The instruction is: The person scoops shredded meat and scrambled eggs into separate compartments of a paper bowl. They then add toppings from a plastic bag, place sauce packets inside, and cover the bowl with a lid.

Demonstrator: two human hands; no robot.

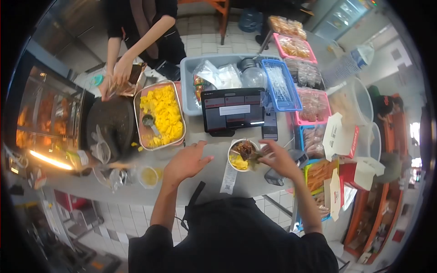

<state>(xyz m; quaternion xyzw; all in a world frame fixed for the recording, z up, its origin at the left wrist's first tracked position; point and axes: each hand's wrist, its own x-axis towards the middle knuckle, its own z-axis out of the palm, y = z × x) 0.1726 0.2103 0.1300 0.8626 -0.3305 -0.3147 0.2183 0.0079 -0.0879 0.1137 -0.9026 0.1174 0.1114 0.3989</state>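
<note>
A white bowl (231,164) holding yellow pieces and dark brown food stands on the grey counter, with a printed receipt (228,179) at its lower left. My right hand (276,158) is at the bowl's right edge, its fingers bent toward a dark green item (255,158) over the rim; whether they grip it is unclear. To the left of the bowl, my left hand (187,162) hovers with fingers spread, holding nothing. Behind the bowl a tablet (233,111) stands upright, and a phone (269,126) leans beside it.
Left are a tray of yellow pieces (163,109), a round dark board (110,120) and a glass case (43,109). A co-worker's hands (119,75) handle a foil bag. Colored baskets (314,105) and open boxes (339,136) line the right; a grey bin (191,68) sits behind.
</note>
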